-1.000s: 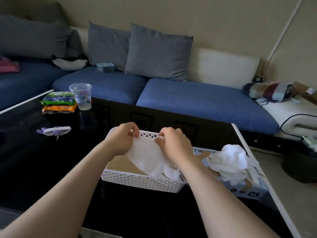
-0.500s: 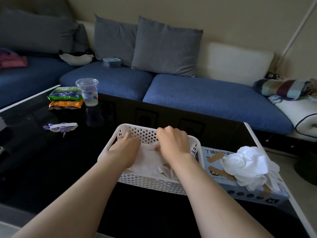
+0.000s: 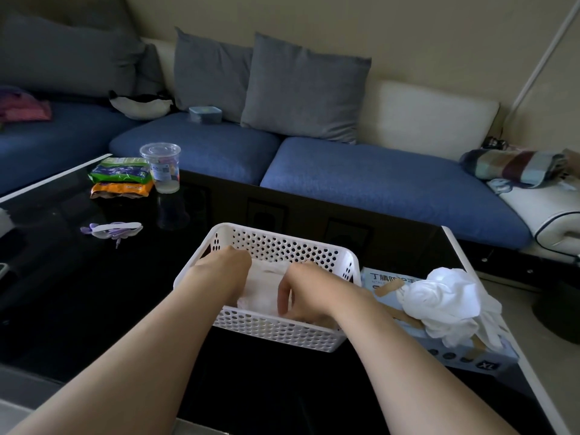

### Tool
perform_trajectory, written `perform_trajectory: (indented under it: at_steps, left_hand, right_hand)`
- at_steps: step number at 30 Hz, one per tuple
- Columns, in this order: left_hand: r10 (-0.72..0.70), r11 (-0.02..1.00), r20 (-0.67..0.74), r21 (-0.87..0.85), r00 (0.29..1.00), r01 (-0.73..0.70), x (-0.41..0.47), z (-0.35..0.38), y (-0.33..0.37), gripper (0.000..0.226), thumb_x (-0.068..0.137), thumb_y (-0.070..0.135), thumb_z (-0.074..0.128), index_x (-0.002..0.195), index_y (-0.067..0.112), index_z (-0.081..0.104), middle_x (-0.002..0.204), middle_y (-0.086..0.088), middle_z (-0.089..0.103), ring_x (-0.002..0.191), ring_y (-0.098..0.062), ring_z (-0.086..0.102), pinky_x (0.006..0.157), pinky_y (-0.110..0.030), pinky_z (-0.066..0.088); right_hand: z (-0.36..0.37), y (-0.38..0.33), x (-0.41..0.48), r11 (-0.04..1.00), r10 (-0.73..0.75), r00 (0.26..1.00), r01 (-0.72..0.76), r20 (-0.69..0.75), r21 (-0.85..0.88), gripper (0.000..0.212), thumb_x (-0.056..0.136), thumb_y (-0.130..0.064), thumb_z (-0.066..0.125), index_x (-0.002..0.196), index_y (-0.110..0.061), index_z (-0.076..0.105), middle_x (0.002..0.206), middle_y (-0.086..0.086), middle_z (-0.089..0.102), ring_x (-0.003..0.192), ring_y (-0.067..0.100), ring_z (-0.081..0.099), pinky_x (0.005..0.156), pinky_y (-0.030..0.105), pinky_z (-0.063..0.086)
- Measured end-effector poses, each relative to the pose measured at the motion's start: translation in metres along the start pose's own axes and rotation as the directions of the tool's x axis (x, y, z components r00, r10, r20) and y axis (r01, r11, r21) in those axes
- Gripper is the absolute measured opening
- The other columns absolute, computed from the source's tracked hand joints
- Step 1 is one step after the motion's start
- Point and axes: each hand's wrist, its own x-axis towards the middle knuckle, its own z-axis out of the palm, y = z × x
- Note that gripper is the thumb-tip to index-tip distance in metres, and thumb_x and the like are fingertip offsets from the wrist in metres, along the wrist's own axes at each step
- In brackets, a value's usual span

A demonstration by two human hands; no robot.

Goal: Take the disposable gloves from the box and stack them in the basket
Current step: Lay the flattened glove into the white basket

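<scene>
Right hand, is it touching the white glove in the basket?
Touching. The head view shows the right hand down inside the basket, its thumb lying right on the white glove with no gap.

I'm in a home living room: a blue sofa with grey cushions spans the upper frame, and snack packets lie on my black coffee table at left.
</scene>
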Motion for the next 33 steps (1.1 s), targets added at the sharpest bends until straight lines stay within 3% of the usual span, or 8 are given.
perform_trajectory:
  at_steps: [5, 11, 17, 21, 23, 26, 28, 33]
  left_hand:
    - [0.001, 1.000, -0.006, -0.031, 1.000, -0.001, -0.001, 0.000, -0.004, 0.025, 0.090, 0.002, 0.074, 0.111, 0.015, 0.065, 0.115, -0.005, 0.061, 0.091, -0.022, 0.064, 0.080, -0.033, 0.059]
    - [0.007, 1.000, 0.083, -0.020, 0.996, -0.006, -0.002, -0.008, -0.004, 0.035, 0.081, 0.011, 0.087, 0.078, 0.027, 0.056, 0.106, 0.000, 0.066, 0.102, -0.024, 0.067, 0.093, -0.045, 0.060]
    - [0.016, 0.996, 0.211, 0.080, 0.977, -0.033, -0.010, -0.022, 0.006, 0.024, 0.087, 0.011, 0.075, 0.078, 0.023, 0.057, 0.089, 0.001, 0.065, 0.086, -0.022, 0.069, 0.088, -0.039, 0.062]
    - [-0.009, 1.000, 0.161, 0.022, 0.987, 0.005, -0.006, -0.017, 0.010, 0.012, 0.095, 0.006, 0.058, 0.087, 0.015, 0.053, 0.092, -0.003, 0.058, 0.074, -0.021, 0.063, 0.077, -0.033, 0.058]
    - [-0.010, 1.000, 0.125, -0.008, 0.992, 0.011, -0.003, -0.013, 0.011, 0.014, 0.096, 0.008, 0.056, 0.084, 0.015, 0.050, 0.100, -0.004, 0.056, 0.084, -0.025, 0.066, 0.085, -0.036, 0.059]
    - [-0.027, 1.000, 0.121, 0.014, 0.992, 0.025, 0.001, -0.005, 0.011, 0.009, 0.095, 0.007, 0.058, 0.102, 0.012, 0.057, 0.123, -0.008, 0.055, 0.104, -0.029, 0.067, 0.094, -0.040, 0.059]
    - [-0.036, 0.999, 0.107, 0.011, 0.994, 0.035, 0.003, 0.000, 0.010, 0.016, 0.094, 0.004, 0.058, 0.107, 0.012, 0.055, 0.116, -0.006, 0.054, 0.102, -0.028, 0.066, 0.091, -0.040, 0.060]
    - [-0.034, 0.998, 0.075, 0.061, 0.997, 0.029, 0.005, 0.003, 0.009, 0.022, 0.091, -0.001, 0.063, 0.108, 0.012, 0.060, 0.097, -0.003, 0.052, 0.099, -0.027, 0.066, 0.074, -0.034, 0.055]
  right_hand:
    - [0.003, 0.008, 0.006, 0.999, 0.035, 0.999, -0.035, 0.037, -0.001, 0.011, 0.087, -0.012, 0.080, 0.086, -0.023, 0.082, 0.086, -0.004, 0.076, 0.079, 0.018, 0.077, 0.074, 0.036, 0.067]
    - [-0.002, 0.011, 0.003, 0.999, 0.043, 0.998, -0.043, 0.050, -0.001, 0.006, 0.092, -0.015, 0.082, 0.093, -0.020, 0.081, 0.086, -0.003, 0.078, 0.071, 0.011, 0.077, 0.063, 0.026, 0.062]
    - [-0.015, 0.009, -0.006, 0.996, 0.080, 0.974, -0.087, 0.210, 0.023, 0.008, 0.093, -0.032, 0.078, 0.095, -0.028, 0.085, 0.092, -0.007, 0.082, 0.081, 0.017, 0.079, 0.081, 0.035, 0.067]
    - [-0.020, 0.009, -0.010, 0.949, 0.208, 0.976, -0.217, 0.064, 0.230, 0.036, 0.101, -0.038, 0.070, 0.091, -0.004, 0.080, 0.078, 0.012, 0.080, 0.071, 0.030, 0.080, 0.071, 0.041, 0.068]
    - [-0.014, 0.008, -0.008, 0.971, 0.223, 0.970, -0.212, -0.102, 0.108, 0.033, 0.094, -0.037, 0.076, 0.089, -0.005, 0.076, 0.081, 0.010, 0.078, 0.074, 0.029, 0.079, 0.070, 0.041, 0.068]
    - [-0.003, 0.005, -0.004, 0.975, 0.197, 0.965, -0.212, -0.174, -0.072, 0.023, 0.087, -0.014, 0.075, 0.109, -0.008, 0.073, 0.116, 0.013, 0.065, 0.095, 0.030, 0.072, 0.082, 0.044, 0.062]
    - [-0.002, 0.006, 0.000, 0.972, 0.194, 0.964, -0.215, -0.181, -0.100, 0.035, 0.088, 0.000, 0.068, 0.121, -0.012, 0.067, 0.125, 0.011, 0.058, 0.101, 0.030, 0.066, 0.085, 0.043, 0.060]
    - [-0.002, 0.015, 0.008, 0.972, 0.199, 0.951, -0.222, -0.236, -0.078, 0.043, 0.089, 0.004, 0.065, 0.128, -0.015, 0.063, 0.119, 0.004, 0.054, 0.098, 0.024, 0.063, 0.090, 0.043, 0.061]
